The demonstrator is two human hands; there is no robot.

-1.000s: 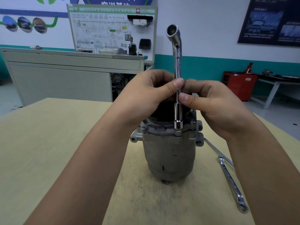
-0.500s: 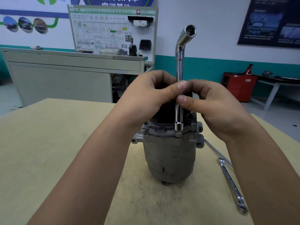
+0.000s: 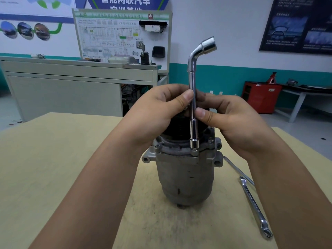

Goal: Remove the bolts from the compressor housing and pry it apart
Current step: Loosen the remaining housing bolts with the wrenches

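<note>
At the middle of the pale wooden surface (image 3: 53, 159), the grey cast-metal compressor housing (image 3: 186, 177) stands upright. Your left hand (image 3: 156, 112) and right hand (image 3: 231, 121) both pinch the upright chrome L-shaped socket wrench (image 3: 193, 97), its lower socket on a near-rim bolt (image 3: 194, 150). A flat chrome spanner (image 3: 255, 207) lies right of the housing.

Teal-banded white wall (image 3: 224, 33), grey cabinet (image 3: 62, 94)
</note>
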